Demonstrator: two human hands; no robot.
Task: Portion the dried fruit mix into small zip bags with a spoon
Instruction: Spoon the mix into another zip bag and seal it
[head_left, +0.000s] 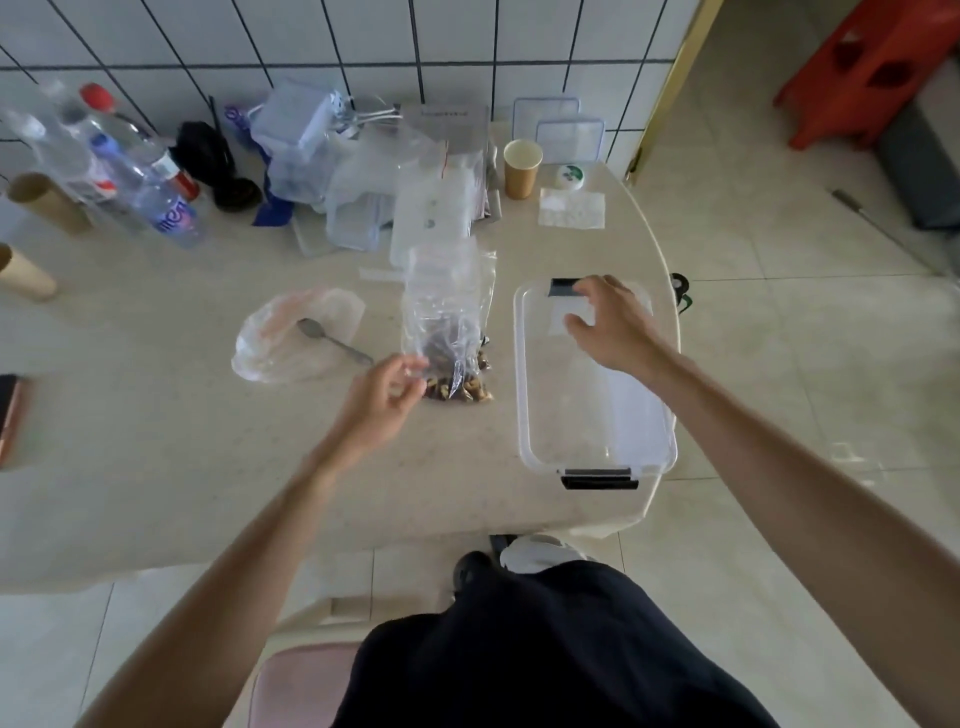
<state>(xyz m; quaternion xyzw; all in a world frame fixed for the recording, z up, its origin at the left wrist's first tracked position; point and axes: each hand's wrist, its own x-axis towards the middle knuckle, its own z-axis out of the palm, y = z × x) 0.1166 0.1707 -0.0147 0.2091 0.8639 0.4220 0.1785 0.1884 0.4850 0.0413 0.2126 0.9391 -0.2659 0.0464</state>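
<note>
Left hand (387, 397), fingers loosely curled, reaches the upright clear plastic bag of dried fruit mix (451, 332); right hand (605, 325), fingers spread, rests on the clear lidded storage box (592, 415) at the table's right edge. A nudge could topple the bag.

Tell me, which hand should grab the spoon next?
Probably the left hand. It hovers just beside the handle end of the spoon, which lies on a thin plastic bag. The right hand is farther off, over the clear lidded box, with the fruit bag in between.
</note>
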